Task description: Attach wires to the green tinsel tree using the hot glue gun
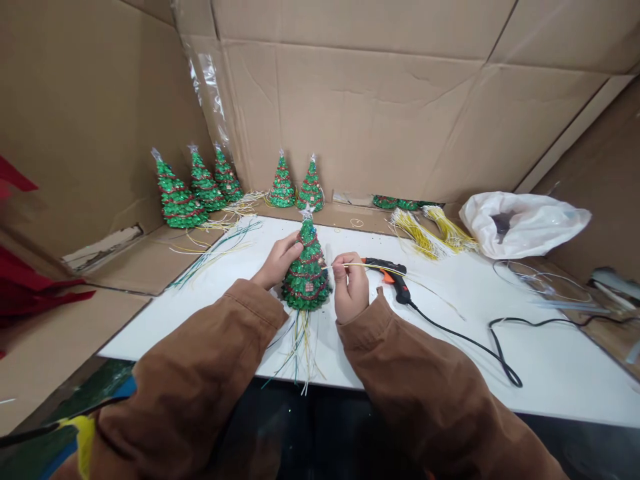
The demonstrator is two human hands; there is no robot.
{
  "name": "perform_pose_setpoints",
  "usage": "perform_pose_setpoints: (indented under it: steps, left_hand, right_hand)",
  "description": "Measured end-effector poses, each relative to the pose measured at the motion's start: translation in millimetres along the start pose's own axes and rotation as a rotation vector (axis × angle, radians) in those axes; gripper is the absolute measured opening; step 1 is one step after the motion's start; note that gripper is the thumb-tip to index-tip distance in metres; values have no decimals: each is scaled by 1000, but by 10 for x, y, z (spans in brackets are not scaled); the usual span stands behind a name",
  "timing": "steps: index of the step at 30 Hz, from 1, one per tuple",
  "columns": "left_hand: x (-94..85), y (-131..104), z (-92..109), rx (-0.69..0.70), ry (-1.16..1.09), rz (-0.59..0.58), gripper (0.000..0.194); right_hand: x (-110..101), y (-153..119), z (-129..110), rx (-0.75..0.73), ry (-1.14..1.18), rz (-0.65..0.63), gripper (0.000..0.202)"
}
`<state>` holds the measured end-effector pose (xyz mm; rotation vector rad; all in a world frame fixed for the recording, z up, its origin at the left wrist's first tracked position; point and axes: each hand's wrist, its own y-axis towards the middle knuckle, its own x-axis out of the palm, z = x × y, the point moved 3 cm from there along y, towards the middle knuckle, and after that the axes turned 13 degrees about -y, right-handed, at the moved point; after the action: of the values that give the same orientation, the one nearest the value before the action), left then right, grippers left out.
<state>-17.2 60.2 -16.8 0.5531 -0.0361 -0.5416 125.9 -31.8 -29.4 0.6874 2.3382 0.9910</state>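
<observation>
A small green Christmas tree (307, 270) with red garlands and a clear star on top stands upright before me on the white board. My left hand (280, 259) grips it from the left side, fingers partly hidden behind it. Yellow, white and green wires (301, 340) trail from its base toward the board's front edge. At the tree's right side my right hand (351, 283) pinches a thin yellow wire (380, 269). One end of that wire reaches the tree's right side; whether it enters the tree I cannot tell. The other end runs off to the right.
A black and orange glue gun (395, 277) lies right of my right hand, its black cord (463, 339) curling across the board. Bundles of yellow wires (417, 233) and a white plastic bag (525, 223) sit at the back right. Several finished-looking trees (180, 197) stand along the cardboard wall (360, 120).
</observation>
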Motion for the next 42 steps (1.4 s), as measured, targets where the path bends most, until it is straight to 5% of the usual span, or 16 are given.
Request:
perform_pose_setpoints:
  steps: [3, 9, 14, 19, 24, 42]
  left_hand:
    - [75, 8, -27, -157, -193, -36, 62]
    - [91, 9, -24, -323, -429, 115, 48]
    - [136, -25, 0, -509, -675, 215, 44]
    - [121, -11, 14, -519, -685, 310, 39]
    - [113, -8, 3, -544, -730, 276, 40]
    - [148, -19, 22, -572, -764, 289, 43]
  right_hand:
    - [37, -11, 34, 37, -30, -66, 22]
    - [73, -21, 59, 73, 48, -137, 22]
    - [44, 5, -10, -62, 126, -136, 19]
    - [3, 13, -92, -282, -23, -164, 18]
    - [-16, 19, -122, -374, -65, -170, 16]
    - [-57, -26, -161, -428, -305, -102, 14]
